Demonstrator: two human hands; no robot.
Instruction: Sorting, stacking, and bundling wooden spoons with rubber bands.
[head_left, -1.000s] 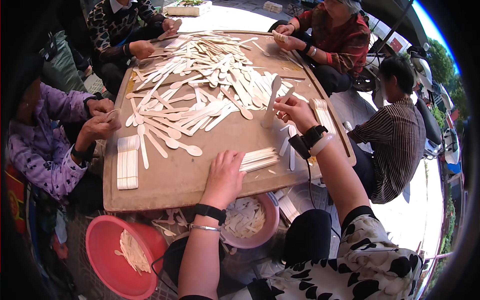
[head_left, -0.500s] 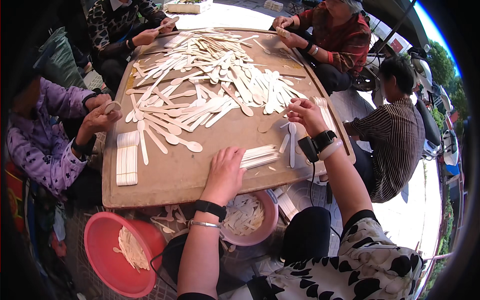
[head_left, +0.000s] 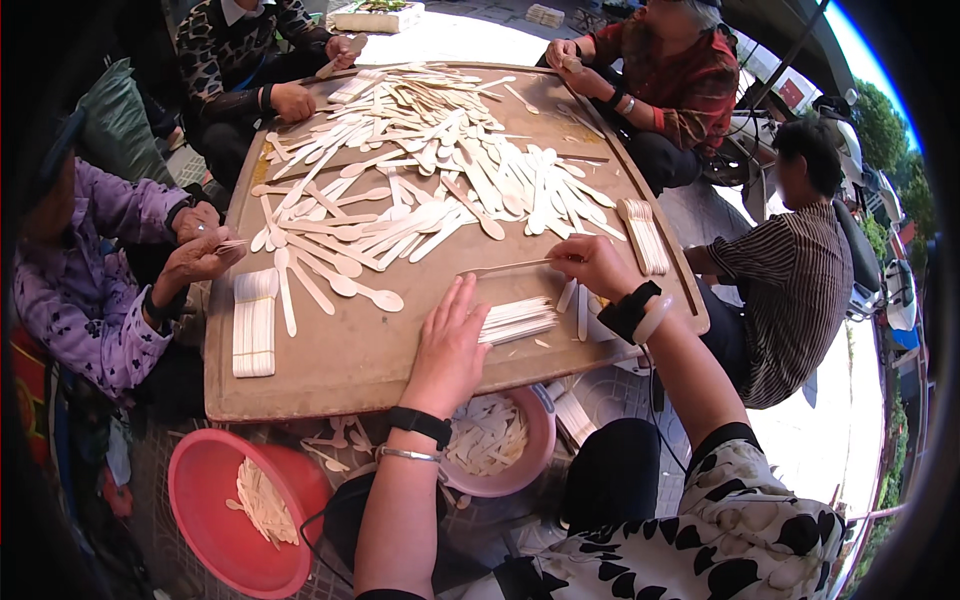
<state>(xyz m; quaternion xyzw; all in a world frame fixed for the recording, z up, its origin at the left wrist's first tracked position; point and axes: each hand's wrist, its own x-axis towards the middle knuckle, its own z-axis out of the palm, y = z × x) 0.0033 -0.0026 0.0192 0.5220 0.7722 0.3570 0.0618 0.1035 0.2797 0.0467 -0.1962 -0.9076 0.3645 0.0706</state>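
Observation:
Between the thumb and fingers of my right hand (head_left: 592,264) is one end of a thin wooden spoon (head_left: 508,266), held edge-on above the table. Its other end reaches the fingertips of my left hand (head_left: 450,330). That hand lies with its fingers stretched out against the left end of a stack of wooden spoons (head_left: 518,321) near the table's front edge. Just beyond, loose wooden spoons (head_left: 430,150) form a wide heap. A banded bundle of spoons (head_left: 254,325) lies to the left, and another bundle (head_left: 645,238) to the right.
The brown table (head_left: 330,385) has a raised rim. Below its front edge stand a red bucket (head_left: 187,515) and a pink basin (head_left: 545,440), both holding wooden pieces. Several people sit around; the left one, in a purple sleeve (head_left: 110,290), holds spoons. A cable hangs from my right wrist.
My right hand has come down and left from beside the right bundle, and now holds a spoon across to my left fingertips. My left hand has hardly moved.

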